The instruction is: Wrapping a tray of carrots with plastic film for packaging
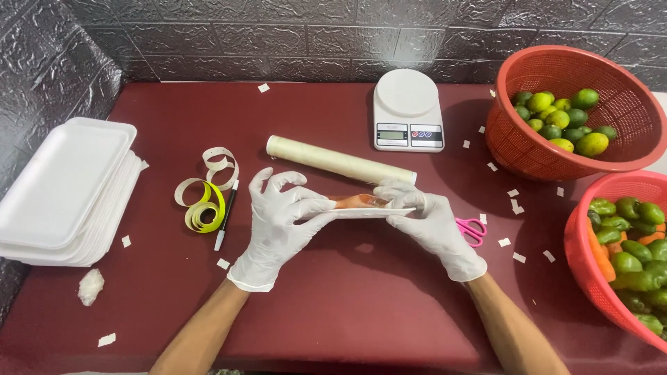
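above the red table (pixel 347 305), a white tray (pixel 368 212) of orange produce is grasped edge-on by the left hand (pixel 281 222) and right hand (pixel 431 226); it should be kept level, grips even.

Place: I'm looking at a small produce-packing station.
Desk: I see a dark red desk (pixel 347 305) against a grey brick-pattern wall (pixel 278 42).
Weighing: a white digital scale (pixel 408 111).
Packing stock: stacked white foam trays (pixel 66 187), a cling-film roll (pixel 340 160).
Produce: red baskets (pixel 517 149) of limes (pixel 563 118) and green peppers (pixel 629 236).
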